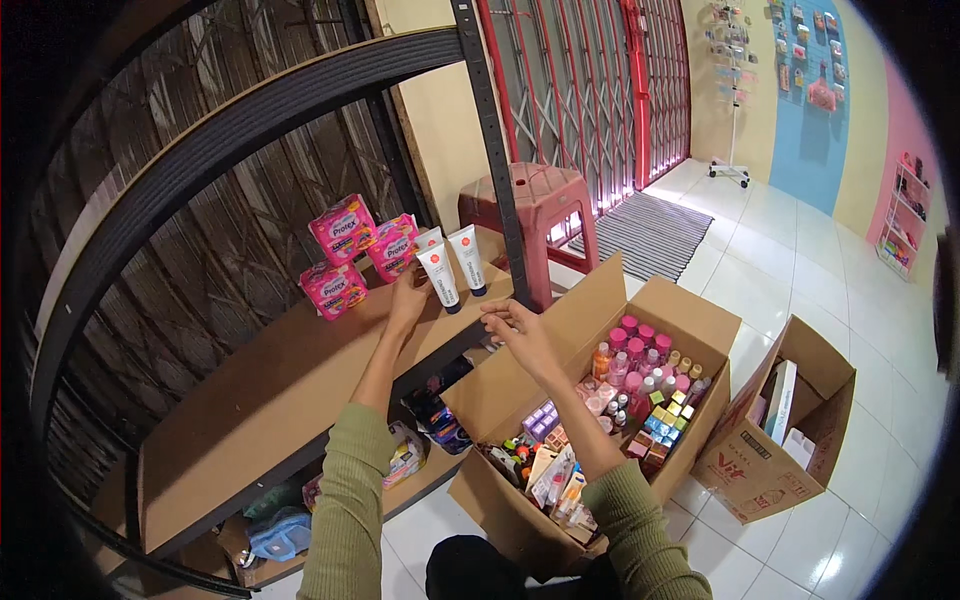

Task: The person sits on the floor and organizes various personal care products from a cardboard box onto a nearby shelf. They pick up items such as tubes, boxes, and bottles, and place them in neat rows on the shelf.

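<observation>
Several white cream tubes with dark caps stand upright at the right end of a brown shelf board (pixel 225 405). My left hand (pixel 409 294) reaches behind the front white tube (pixel 439 279); the tube hides its fingertips, so whether it grips anything cannot be told. To the right stands another white tube (pixel 468 260). My right hand (pixel 516 330) hovers just off the shelf's front edge, fingers apart, holding nothing. Left of the tubes, pink pad packs (pixel 342 227) are stacked and leaning. Below my right arm, an open cardboard box (pixel 510 401) holds many bottles and small boxes.
A black shelf upright (pixel 491 150) rises beside the tubes, with a red plastic stool (pixel 525 195) behind it. Another open carton (pixel 757 465) stands at the right on white tiles. The lower shelf holds a blue bag (pixel 280 535) and other packs. A striped mat (pixel 649 232) lies farther back.
</observation>
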Demonstrator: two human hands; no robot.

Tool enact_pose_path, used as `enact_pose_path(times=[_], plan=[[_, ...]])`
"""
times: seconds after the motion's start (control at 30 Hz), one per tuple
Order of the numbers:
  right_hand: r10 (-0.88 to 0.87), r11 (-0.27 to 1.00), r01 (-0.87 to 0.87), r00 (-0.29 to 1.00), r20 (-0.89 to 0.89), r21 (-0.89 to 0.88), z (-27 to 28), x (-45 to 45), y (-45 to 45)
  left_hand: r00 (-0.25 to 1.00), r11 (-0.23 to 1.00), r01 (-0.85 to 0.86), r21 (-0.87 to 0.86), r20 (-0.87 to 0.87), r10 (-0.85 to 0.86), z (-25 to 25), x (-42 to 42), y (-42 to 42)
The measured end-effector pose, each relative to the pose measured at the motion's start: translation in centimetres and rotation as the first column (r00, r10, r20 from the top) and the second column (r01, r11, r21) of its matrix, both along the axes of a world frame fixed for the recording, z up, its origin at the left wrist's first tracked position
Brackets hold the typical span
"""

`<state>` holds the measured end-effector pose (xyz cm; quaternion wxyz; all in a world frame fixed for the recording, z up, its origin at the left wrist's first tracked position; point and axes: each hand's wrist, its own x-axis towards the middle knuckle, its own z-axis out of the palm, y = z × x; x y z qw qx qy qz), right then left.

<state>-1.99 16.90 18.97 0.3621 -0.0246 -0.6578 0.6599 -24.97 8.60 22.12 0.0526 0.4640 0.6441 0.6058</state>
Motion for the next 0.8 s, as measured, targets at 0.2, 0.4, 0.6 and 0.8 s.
enact_pose_path(times=[0.2,0.4,0.6,0.8], plan=[[-0.040,0.999,0.040,0.999,-0.006,-0.004,-0.4,0.1,1.0,0.999,0.999,-0.015,-0.029,0.042,0.016,0.5,0.7,0.3],[-0.023,1.000,0.023,1.000,0.001,-0.015,-0.3,0.2,0.5,1.000,1.000,0.009,0.021,0.009,-0.009,-0.6,-1.0,0.5],[-0.020,1.000,0.019,1.000,-0.013,-0.019,-0.4,0.4,1.0,0.994,0.999,0.044,-0.002,0.103,-0.044,-0.3,-0.6,1.3],[-0.001,0.999,0.002,1.000,0.007,-0.047,-0.5,0.4,1.0,0.999,0.999,0.034,0.030,0.033,-0.035,-0.1,-0.2,1.0]])
